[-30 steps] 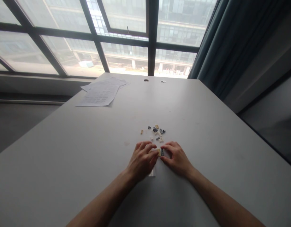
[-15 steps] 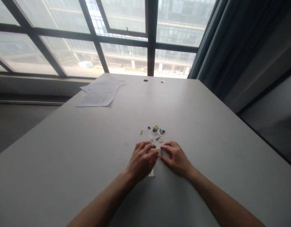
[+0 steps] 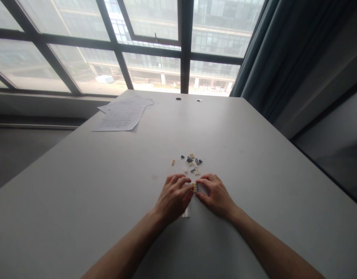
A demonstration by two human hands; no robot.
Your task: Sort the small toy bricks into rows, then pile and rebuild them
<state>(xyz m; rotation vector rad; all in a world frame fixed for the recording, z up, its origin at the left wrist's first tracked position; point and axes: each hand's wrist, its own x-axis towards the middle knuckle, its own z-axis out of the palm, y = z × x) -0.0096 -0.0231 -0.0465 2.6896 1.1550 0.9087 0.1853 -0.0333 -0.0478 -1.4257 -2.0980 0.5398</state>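
The person's right hand [image 3: 217, 194] is part closed, with thumb and forefinger set at the near and far ends of a small gray brick [image 3: 197, 187]. That brick lies on the table [image 3: 248, 155], in front of the person and between the two hands. Its long axis runs from the person toward the window [image 3: 155, 69], with one long side facing each hand. A yellow brick [image 3: 194, 188] sits right beside its left side, lined up the same way.

The left hand [image 3: 173, 195] is loosely curled, its fingertips at the yellow brick; whether it grips that brick cannot be told. A white piece [image 3: 186, 212] shows below the left hand, its visible end pointing toward the person. Just beyond the hands lie loose bricks [image 3: 190, 159] at mixed angles. A small yellow piece [image 3: 173, 162] to their left points roughly away from the person.
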